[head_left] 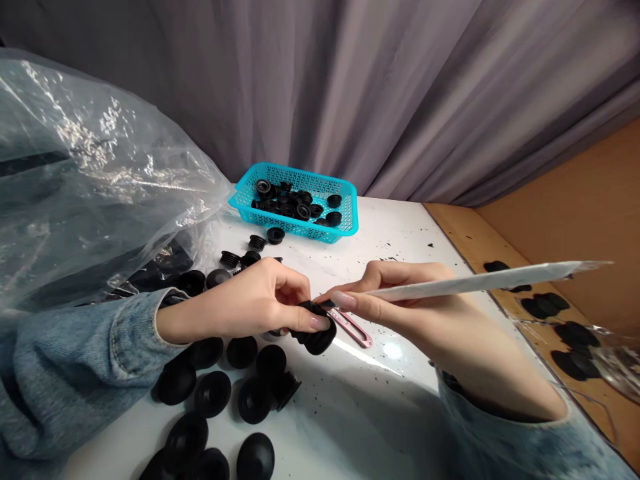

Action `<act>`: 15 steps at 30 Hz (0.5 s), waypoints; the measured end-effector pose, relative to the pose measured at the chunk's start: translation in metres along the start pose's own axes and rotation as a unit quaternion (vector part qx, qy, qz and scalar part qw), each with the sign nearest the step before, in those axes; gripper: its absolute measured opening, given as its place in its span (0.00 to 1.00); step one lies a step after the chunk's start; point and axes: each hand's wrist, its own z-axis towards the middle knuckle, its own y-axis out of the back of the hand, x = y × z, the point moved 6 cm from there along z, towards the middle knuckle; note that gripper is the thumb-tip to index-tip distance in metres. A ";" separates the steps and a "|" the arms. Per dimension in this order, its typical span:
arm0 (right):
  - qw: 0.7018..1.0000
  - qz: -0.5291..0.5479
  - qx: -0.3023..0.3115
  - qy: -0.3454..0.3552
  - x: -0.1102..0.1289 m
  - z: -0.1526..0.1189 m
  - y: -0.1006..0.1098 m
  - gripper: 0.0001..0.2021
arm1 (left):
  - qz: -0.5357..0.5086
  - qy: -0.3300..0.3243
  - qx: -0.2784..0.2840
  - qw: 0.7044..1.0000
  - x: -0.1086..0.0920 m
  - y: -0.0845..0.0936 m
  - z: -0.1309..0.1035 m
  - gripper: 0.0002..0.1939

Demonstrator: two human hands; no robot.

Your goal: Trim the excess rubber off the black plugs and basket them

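Observation:
My left hand [270, 303] pinches a black ribbed rubber part [320, 335] between thumb and fingers, above the white table [370, 407]. In my right hand [395, 300] is a long, thin tool wrapped in white [465, 283], its back end sticking out to the right. A dark tip shows beyond the right fingertips, close against the top of the rubber part; whether it touches cannot be made out. Below and between the hands lies a slim pink frame with a slot [356, 330]. Several black rubber parts [255, 400] are scattered around my left forearm.
A turquoise basket [345, 233] at the back holds several black ribbed parts. At left a large clear plastic bag [100, 167] bulges over the table. Flat black pieces [545, 305] lie on the wooden surface at right, near crumpled clear plastic [623, 363]. Black crumbs dot the table.

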 end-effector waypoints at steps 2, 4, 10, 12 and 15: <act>1.000 0.001 -0.003 0.020 0.002 -0.001 -0.001 0.18 | -0.003 0.007 0.004 1.000 0.001 -0.001 0.000 0.16; 0.999 -0.006 0.000 0.047 0.003 -0.001 -0.003 0.17 | -0.005 0.010 0.006 1.000 0.003 -0.001 0.001 0.16; 0.987 -0.082 -0.046 0.130 0.004 -0.002 -0.009 0.14 | 0.000 0.012 0.002 1.000 0.005 0.000 0.005 0.14; 0.985 -0.098 -0.054 0.134 0.002 -0.002 -0.011 0.14 | 0.002 0.008 0.000 1.000 0.004 0.001 0.004 0.14; 0.984 -0.107 -0.060 0.128 0.000 0.000 -0.012 0.15 | 0.006 -0.005 -0.010 1.000 0.001 0.004 0.002 0.14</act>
